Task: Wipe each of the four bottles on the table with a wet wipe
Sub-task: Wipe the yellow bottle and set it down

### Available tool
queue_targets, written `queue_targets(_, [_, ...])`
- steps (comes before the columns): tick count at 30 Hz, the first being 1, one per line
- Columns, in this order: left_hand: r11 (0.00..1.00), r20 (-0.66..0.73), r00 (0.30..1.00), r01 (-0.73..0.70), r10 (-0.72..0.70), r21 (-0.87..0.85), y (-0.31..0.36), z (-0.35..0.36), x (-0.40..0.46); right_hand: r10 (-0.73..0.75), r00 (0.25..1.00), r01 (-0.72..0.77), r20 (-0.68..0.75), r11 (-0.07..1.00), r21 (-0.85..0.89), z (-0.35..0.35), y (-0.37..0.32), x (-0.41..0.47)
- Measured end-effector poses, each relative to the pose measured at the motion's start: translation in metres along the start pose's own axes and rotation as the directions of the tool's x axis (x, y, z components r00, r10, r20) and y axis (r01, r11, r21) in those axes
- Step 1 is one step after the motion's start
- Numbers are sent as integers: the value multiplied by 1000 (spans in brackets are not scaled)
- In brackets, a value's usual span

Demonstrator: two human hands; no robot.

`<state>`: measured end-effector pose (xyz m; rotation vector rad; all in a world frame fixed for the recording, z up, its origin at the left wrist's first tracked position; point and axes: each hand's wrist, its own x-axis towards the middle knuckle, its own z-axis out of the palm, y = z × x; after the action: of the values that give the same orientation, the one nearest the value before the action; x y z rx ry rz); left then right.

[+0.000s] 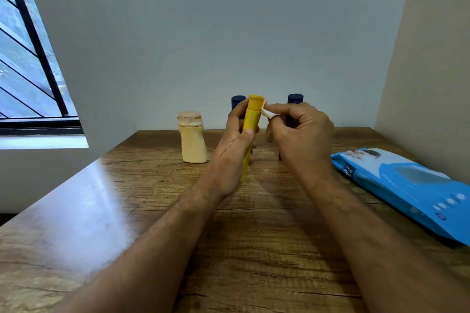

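My left hand (pixel 235 142) grips a tall yellow bottle (pixel 252 118), holding it upright above the wooden table (pixel 101 211). My right hand (pixel 301 134) pinches a small folded white wet wipe (pixel 266 111) against the bottle's right side just below its cap. A cream bottle (pixel 192 141) stands to the left at the back of the table. Two bottles with dark blue caps stand behind my hands, one (pixel 237 101) behind the yellow bottle and one (pixel 295 98) behind my right hand; their bodies are mostly hidden.
A blue pack of wet wipes (pixel 407 190) lies flat along the table's right side. Walls close off the back and right. A barred window (pixel 28 58) is at the left, past the table's edge.
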<state>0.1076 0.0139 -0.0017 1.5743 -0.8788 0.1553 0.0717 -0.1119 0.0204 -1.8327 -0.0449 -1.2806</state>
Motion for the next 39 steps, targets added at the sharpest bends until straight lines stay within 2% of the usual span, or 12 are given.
queue_targets(7, [990,-139,989,-24,43,136,-2,-2,0,-130,991,128,-20,989,-68,-1,-6,-3])
queue_targets(13, [985,-261,963,-28,73,173,3,-3,2,-142,988,138,-60,989,-60,-2,-6,-2])
queue_targets(21, [979,-119,987,-81,105,187,-3,2,0,-202,979,201,5,970,-139,4,-4,-7])
queue_targets(28, [979,-18,997,-71,76,189,-8,2,0,-291,954,297,68,949,-106,6,-11,-12])
queue_targets(34, [962,-1,995,-100,104,254,-9,1,-1,-377,919,389,115,913,-122,8,-13,-16])
queue_targets(39, [957,-3,993,-115,120,268,-8,4,0,-428,898,439,99,883,-168,3,-12,-13])
